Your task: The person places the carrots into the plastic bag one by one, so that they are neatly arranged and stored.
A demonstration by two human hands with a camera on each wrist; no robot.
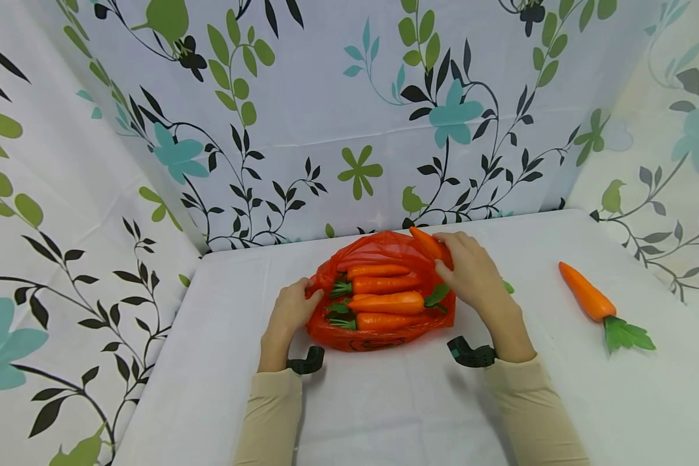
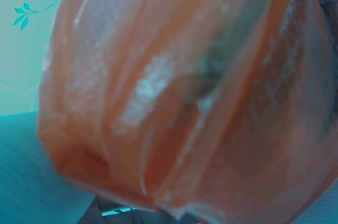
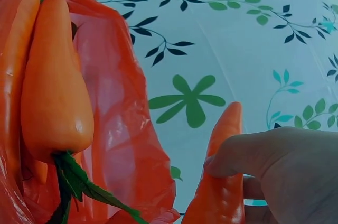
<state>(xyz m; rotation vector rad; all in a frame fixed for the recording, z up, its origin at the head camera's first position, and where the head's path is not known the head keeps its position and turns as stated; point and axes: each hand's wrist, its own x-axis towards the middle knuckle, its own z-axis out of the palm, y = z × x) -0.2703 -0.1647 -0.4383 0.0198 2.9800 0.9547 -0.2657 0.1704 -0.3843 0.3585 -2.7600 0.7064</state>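
Observation:
A red plastic bag [image 1: 349, 340] lies on the white table, its mouth spread wide, with several orange carrots [image 1: 387, 285] in it. The bag's left edge is held by my left hand [image 1: 291, 307], fingers at the rim. In the left wrist view the bag [image 2: 132, 145] covers most of the picture and hides the fingers. My right hand [image 1: 474, 272] grips another carrot [image 1: 428, 244] at the bag's far right rim. The right wrist view shows the thumb across this carrot [image 3: 219, 197], beside the bag's edge [image 3: 132, 129].
A single carrot [image 1: 585, 291] with green leaves [image 1: 626, 334] lies on the table to the right. Behind the table hangs a white cloth [image 1: 309, 129] with a leaf and flower print. A green leaf [image 1: 508, 287] pokes out beside my right wrist.

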